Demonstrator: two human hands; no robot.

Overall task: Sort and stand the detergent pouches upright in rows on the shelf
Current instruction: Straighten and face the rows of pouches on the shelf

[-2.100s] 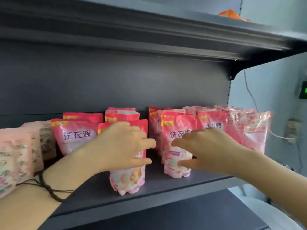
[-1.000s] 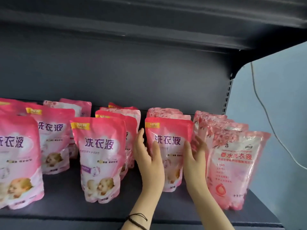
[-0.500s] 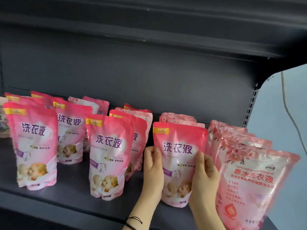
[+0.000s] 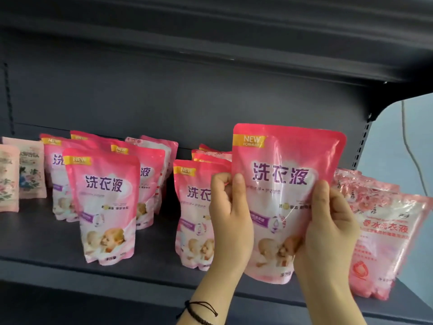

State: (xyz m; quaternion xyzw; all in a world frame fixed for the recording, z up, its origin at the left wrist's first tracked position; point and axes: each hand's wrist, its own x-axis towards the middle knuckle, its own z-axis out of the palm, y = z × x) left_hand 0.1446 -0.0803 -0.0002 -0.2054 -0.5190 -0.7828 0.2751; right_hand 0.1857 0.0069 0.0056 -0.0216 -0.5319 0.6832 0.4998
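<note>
- Shelf (image 4: 46, 261): dark metal, with pouches standing on it in rows that run front to back.
- Pink rows (image 4: 105, 202): upright, labels facing out; two rows at the left and one (image 4: 194, 207) just left of the hands.
- Rose pouches (image 4: 386, 231): a paler row at the far right, leaning a little to the right.
- Held pouch (image 4: 281, 179): upright, long axis vertical, label forward. Its base looks clear of the shelf, near the front lip. It sits between the middle pink row and the rose row, and the slot for it seems to lie straight behind.
- Left hand (image 4: 230, 221): fingers (image 4: 239, 191) curl round the pouch's left edge, thumb on the front.
- Right hand (image 4: 328, 231): fingers (image 4: 321, 200) clasp the right edge likewise. Both hands are equally near, so the likely move is a level push back and down.
- Floral packs (image 4: 9, 179): far left, well apart from the hands.
- Cord (image 4: 199, 310): dark, on the left wrist.
</note>
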